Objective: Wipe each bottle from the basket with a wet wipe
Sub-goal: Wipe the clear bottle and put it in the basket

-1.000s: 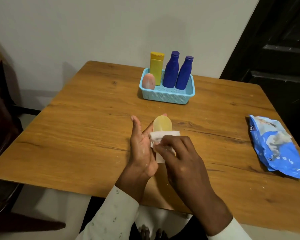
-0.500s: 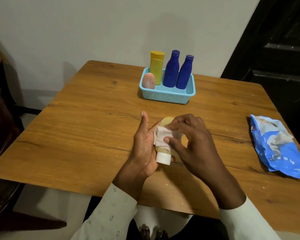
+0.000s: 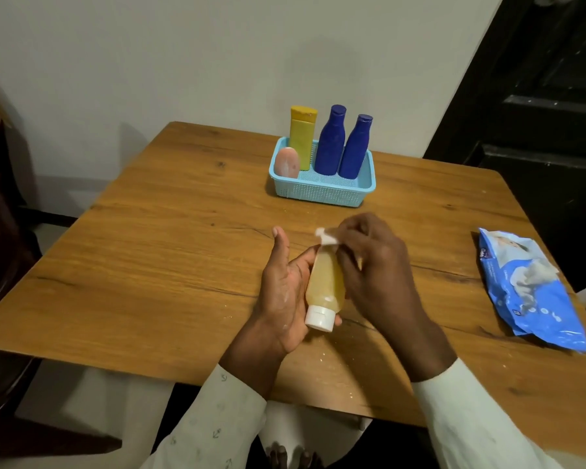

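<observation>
Head view. Table (image 3: pixel 156 252) of wood, seen from above, against a pale wall. Over its near middle, left hand (image 3: pixel 285 292) palm up, cradling a translucent yellow bottle (image 3: pixel 325 282), white cap (image 3: pixel 319 318) toward the body; thumb raised and apart from the bottle, fingers hidden beneath it, so how far curled cannot be told. Right hand (image 3: pixel 374 265) just beside, fingers bent and pinched together on a small white wet wipe (image 3: pixel 327 235), pressed to the far end of the bottle. Both sleeves pale.

Farther back, near the wall, light blue basket (image 3: pixel 322 192) resting on the table, well apart from the hands. Inside it, upright: yellow bottle (image 3: pixel 301 137) at the left rear, two dark blue bottles (image 3: pixel 332 140) touching side by side to the right. Small pink bottle (image 3: pixel 287 163) at the front left corner, leaning a little.

At the right edge of the table, blue wipes pack (image 3: pixel 535 299) lying flat, opening turned up, white tissue showing. Dark door (image 3: pixel 538 96) behind on the right; dark chair (image 3: pixel 0 231) at the left margin.
</observation>
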